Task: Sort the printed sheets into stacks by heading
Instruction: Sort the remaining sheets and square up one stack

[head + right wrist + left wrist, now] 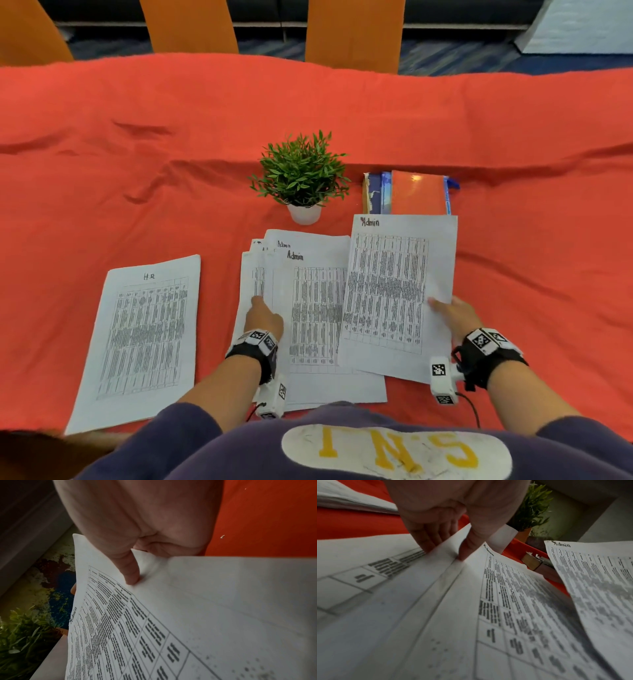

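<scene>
One sheet headed HR (144, 339) lies flat at the left of the red tablecloth (171, 154). A fanned middle pile (308, 308) shows Admin headings on its upper sheets. My left hand (262, 310) is at the pile's left side; the left wrist view shows its thumb (471, 545) on the top sheet (488, 615) and its fingers (428, 543) under that sheet's raised edge. My right hand (445, 310) pinches another Admin sheet (397, 294) by its right edge, thumb (130, 573) on top. That sheet (188, 601) overlaps the pile's right side.
A small potted plant (301, 178) in a white pot stands just behind the pile. A few books (411, 193) lie behind the held sheet. Orange chair backs (352, 31) line the table's far edge. The cloth is wrinkled.
</scene>
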The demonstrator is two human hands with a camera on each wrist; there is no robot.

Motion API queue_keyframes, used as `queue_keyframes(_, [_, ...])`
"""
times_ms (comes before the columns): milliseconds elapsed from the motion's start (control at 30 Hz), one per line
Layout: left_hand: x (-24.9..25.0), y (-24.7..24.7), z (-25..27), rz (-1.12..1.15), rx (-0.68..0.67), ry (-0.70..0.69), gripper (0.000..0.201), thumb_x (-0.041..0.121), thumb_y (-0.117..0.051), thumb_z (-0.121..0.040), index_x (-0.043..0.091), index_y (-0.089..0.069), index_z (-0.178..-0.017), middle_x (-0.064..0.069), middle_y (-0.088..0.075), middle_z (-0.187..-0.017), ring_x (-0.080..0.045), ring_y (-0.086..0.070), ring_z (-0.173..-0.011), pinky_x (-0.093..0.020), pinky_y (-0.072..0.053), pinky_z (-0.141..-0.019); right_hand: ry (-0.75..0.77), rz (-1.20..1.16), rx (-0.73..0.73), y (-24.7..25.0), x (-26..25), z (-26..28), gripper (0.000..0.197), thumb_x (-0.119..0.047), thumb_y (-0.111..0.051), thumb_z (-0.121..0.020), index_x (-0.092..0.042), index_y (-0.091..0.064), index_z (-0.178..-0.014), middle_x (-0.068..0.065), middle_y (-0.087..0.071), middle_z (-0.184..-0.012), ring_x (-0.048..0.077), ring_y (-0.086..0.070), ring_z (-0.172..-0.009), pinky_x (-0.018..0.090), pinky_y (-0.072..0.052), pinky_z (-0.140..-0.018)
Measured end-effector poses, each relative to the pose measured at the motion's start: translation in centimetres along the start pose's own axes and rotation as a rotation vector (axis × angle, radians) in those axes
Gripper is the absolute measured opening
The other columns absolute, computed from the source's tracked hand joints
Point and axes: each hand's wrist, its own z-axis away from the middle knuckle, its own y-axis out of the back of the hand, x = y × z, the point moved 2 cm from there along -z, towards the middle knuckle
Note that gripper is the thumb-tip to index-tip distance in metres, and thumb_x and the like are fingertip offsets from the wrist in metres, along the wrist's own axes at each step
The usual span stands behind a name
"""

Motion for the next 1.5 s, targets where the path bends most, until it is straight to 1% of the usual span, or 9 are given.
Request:
queue_keyframes(67, [0.0,0.4,0.1,-0.050,0.149,-0.060,0.054,0.002,-0.055,-0.082,0.004,-0.037,-0.133,-0.018,-0.045,-0.131,-0.034,-0.045,-0.121,-0.041,-0.042,-0.099,-0.011,-0.007,-0.019,0.2,0.9,-1.5,0.083,-0.041,-0.080,-0.062,-0.007,-0.051,-0.131,0.013,-0.063,-0.124,0.032,-0.063,-0.109,0.054,-0.048,-0.097])
queue_keyframes(200, [0.3,-0.9,1.2,-0.199,0.067,-0.165,0.062,0.025,-0.070,-0.081,0.006,-0.039,-0.131,-0.014,-0.041,-0.132,-0.031,-0.041,-0.125,-0.041,-0.040,-0.103,-0.002,0.007,-0.025,-0.9,-1.7,2.1,0.036,-0.013,-0.063,-0.088,-0.002,-0.058,-0.122,0.017,-0.067,-0.109,0.035,-0.065,-0.100,0.052,-0.049,-0.095])
queue_keyframes(367, [1.3,-2.0,1.4,-0.107,-0.044,-0.009,0.085,0.026,-0.079,-0.074,0.001,-0.029,-0.138,-0.018,-0.045,-0.134,-0.034,-0.046,-0.124,-0.039,-0.044,-0.099,0.030,0.060,-0.053,-0.7,-2.0,2.4,0.027,-0.014,-0.060,-0.090,-0.007,-0.061,-0.116,0.012,-0.068,-0.103,0.031,-0.066,-0.094,0.048,-0.050,-0.093])
queue_keyframes(600, [2.4,-0.9,2.0,0.000,-0.058,-0.118,0.042,0.015,-0.045,-0.097,0.004,-0.042,-0.137,-0.018,-0.053,-0.134,-0.032,-0.055,-0.116,-0.031,-0.044,-0.091,0.046,0.028,-0.052,-0.2,-1.6,1.9,0.033,-0.014,-0.061,-0.090,-0.006,-0.060,-0.122,0.010,-0.069,-0.101,0.030,-0.066,-0.093,0.045,-0.051,-0.089])
queue_keyframes(867, [5.7,6.5,1.6,0.207,0.071,-0.332,0.022,0.015,-0.053,-0.094,0.006,-0.060,-0.113,-0.005,-0.063,-0.098,-0.023,-0.060,-0.087,-0.026,-0.043,-0.067,0.106,0.020,0.018,2.5,-3.4,1.9,0.035,-0.004,-0.058,-0.090,-0.001,-0.055,-0.125,0.020,-0.062,-0.117,0.031,-0.060,-0.093,0.040,-0.050,-0.083])
queue_keyframes(967, [6.4,9.1,1.6,0.349,0.021,-0.377,0.023,0.017,-0.055,-0.094,0.011,-0.063,-0.115,0.000,-0.067,-0.107,-0.017,-0.062,-0.098,-0.029,-0.047,-0.082,0.137,-0.019,0.007,3.2,-4.5,2.1,0.026,-0.006,-0.057,-0.091,-0.009,-0.058,-0.117,0.016,-0.062,-0.110,0.026,-0.061,-0.082,0.034,-0.048,-0.068])
queue_keyframes(1267, [7.9,5.3,3.2,0.421,-0.197,-0.304,0.023,0.020,-0.049,-0.096,0.015,-0.061,-0.115,0.001,-0.066,-0.115,-0.019,-0.061,-0.108,-0.036,-0.045,-0.098,0.140,-0.124,-0.264,-3.2,-6.5,5.3,0.025,-0.001,-0.056,-0.087,-0.007,-0.065,-0.109,0.020,-0.069,-0.109,0.035,-0.067,-0.094,0.049,-0.051,-0.092])
queue_keyframes(1400, [7.9,2.6,3.7,0.356,-0.239,-0.225,0.027,0.023,-0.046,-0.097,0.009,-0.050,-0.119,-0.005,-0.061,-0.112,-0.021,-0.057,-0.096,-0.032,-0.044,-0.083,0.156,-0.065,-0.281,-5.7,-6.1,7.7,0.025,-0.008,-0.047,-0.095,-0.006,-0.064,-0.114,0.003,-0.072,-0.101,0.019,-0.071,-0.089,0.026,-0.053,-0.081])
queue_keyframes(1500, [7.9,1.7,4.2,0.387,-0.234,-0.184,0.022,0.021,-0.044,-0.098,0.010,-0.044,-0.118,-0.004,-0.056,-0.095,-0.013,-0.050,-0.073,-0.026,-0.040,-0.064,0.116,-0.025,-0.274,-6.3,-5.2,8.0,0.059,-0.068,-0.042,-0.087,-0.024,-0.067,-0.117,-0.007,-0.063,-0.125,0.013,-0.058,-0.118,0.032,-0.037,-0.107])
